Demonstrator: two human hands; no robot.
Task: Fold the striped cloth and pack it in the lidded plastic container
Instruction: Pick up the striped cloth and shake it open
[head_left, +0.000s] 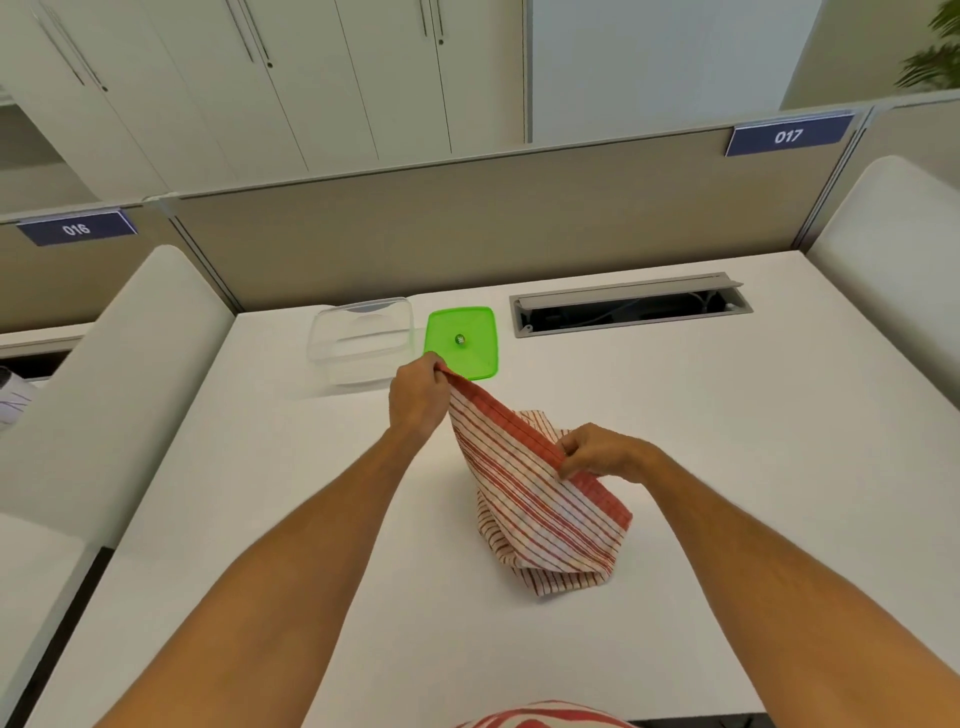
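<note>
A red-and-white striped cloth hangs bunched above the white desk, its lower part resting on the surface. My left hand pinches one corner of its red hem, raised toward the back. My right hand pinches the same hem further along, lower and to the right. A clear plastic container stands open at the back of the desk. Its green lid lies flat just to the right of it, behind my left hand.
A cable tray with its flap open is set into the desk at the back right. Padded white dividers stand on the left and right, with a beige partition behind. More striped cloth shows at the bottom edge.
</note>
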